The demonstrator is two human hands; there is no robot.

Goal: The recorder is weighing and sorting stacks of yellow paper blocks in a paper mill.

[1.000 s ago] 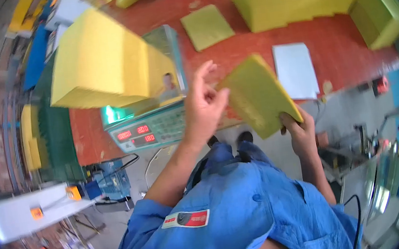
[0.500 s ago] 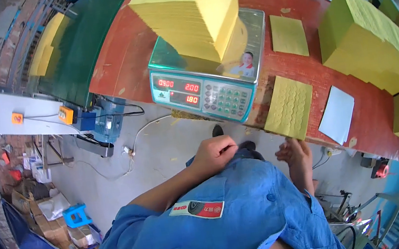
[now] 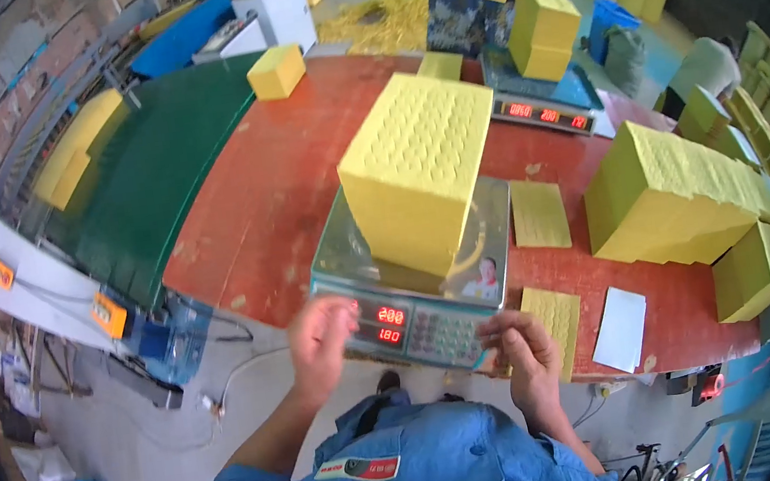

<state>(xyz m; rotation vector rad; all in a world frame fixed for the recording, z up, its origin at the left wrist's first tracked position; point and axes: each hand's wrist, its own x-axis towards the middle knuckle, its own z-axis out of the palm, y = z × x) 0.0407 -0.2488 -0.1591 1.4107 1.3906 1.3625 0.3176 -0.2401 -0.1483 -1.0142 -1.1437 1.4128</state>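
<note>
A tall stack of yellow embossed paper sheets [image 3: 419,168] stands on the pan of a digital counting scale [image 3: 417,334] with a red-lit display. My left hand [image 3: 318,344] hovers in front of the scale's display and covers part of it, its fingers loosely bent with nothing seen in them. By the right end of the keypad is my right hand [image 3: 528,350], fingers apart and half curled, holding nothing visible. Just beyond that hand, a single yellow embossed sheet [image 3: 559,320] lies at the near edge of the red table.
Another yellow sheet [image 3: 539,215] and pale blue-white sheets [image 3: 620,329] lie on the red table [image 3: 248,200]. Larger yellow stacks [image 3: 671,193] stand at right. A green conveyor belt [image 3: 170,162] adjoins on the left. Across the table, a co-worker handles yellow paper beside a second scale [image 3: 543,108].
Both my hands have risen from near my body to the front of the scale. The view has tilted up, bringing the co-worker and far side into sight.
</note>
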